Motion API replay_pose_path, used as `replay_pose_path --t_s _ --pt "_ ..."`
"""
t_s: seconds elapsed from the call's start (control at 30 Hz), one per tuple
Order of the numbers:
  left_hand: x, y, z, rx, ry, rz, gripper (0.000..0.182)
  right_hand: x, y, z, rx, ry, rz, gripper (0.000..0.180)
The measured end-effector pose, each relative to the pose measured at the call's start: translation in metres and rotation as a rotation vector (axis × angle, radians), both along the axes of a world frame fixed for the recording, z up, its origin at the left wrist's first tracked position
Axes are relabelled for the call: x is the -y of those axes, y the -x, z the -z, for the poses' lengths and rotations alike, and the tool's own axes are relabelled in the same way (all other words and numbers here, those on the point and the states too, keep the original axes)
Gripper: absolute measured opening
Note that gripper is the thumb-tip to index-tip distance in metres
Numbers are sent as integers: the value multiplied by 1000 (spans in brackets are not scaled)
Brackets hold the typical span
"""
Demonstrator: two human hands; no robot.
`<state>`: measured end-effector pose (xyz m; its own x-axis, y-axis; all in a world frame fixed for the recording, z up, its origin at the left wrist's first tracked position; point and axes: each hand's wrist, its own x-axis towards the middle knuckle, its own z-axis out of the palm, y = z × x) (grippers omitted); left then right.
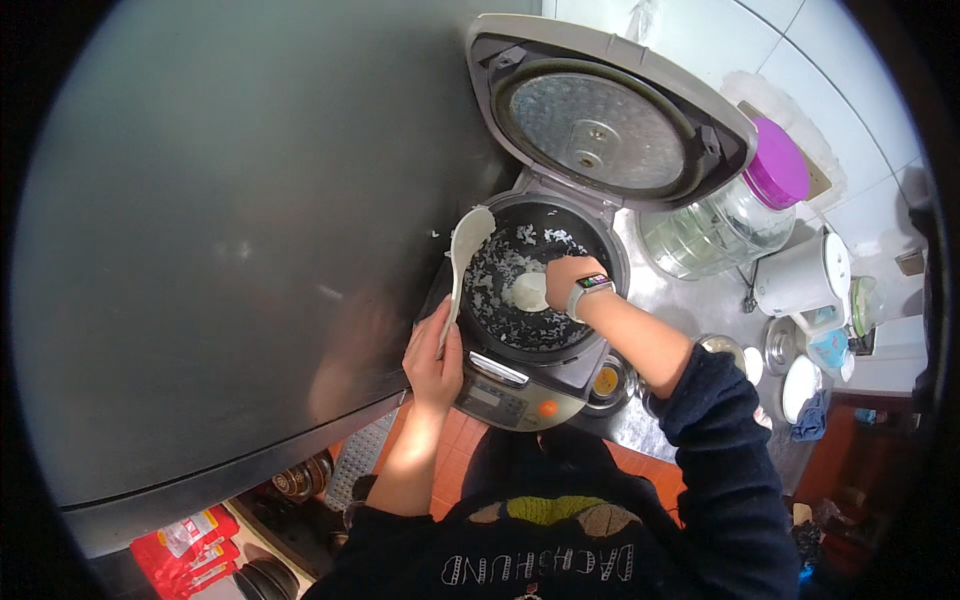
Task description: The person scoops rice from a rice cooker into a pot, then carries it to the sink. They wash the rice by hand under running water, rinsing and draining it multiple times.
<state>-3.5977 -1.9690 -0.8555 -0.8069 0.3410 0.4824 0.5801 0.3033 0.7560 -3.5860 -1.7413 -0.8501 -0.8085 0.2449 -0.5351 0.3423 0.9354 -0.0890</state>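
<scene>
My left hand [435,360] grips the handle of a white spoon-shaped rice paddle [470,236], held upright along the cooker's left rim, rice grains stuck to its head. Below its raised lid [600,124], the rice cooker [517,401] stands open in front of me. Scattered white rice [495,274] clings to the floor and wall of its dark inner pot [547,337]. Reaching into the pot from the right, my right hand [571,281] is closed against a white rounded thing [530,292]. The fingers are hidden, and whether that thing is a utensil or a rice lump is unclear.
A large grey panel [225,225] rises close on the left. Right of the cooker, the metal counter [660,300] carries a glass jar [712,225] with a purple lid [780,161], a white electric kettle [799,277], and several bowls and lids. A metal dish [611,382] stands beside the cooker.
</scene>
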Motion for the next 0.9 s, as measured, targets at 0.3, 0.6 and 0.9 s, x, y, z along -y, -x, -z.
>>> replay_pose_path --t_s 0.3,0.6,0.9 --pt "2 3 3 52 -92 14 28 16 15 26 -199 240 179 26" --pt "1 -2 -5 5 -138 30 30 8 -12 3 -379 390 215 24" --pt "-21 -39 -41 224 -164 216 31 -40 -196 -67 -762 632 556 28"
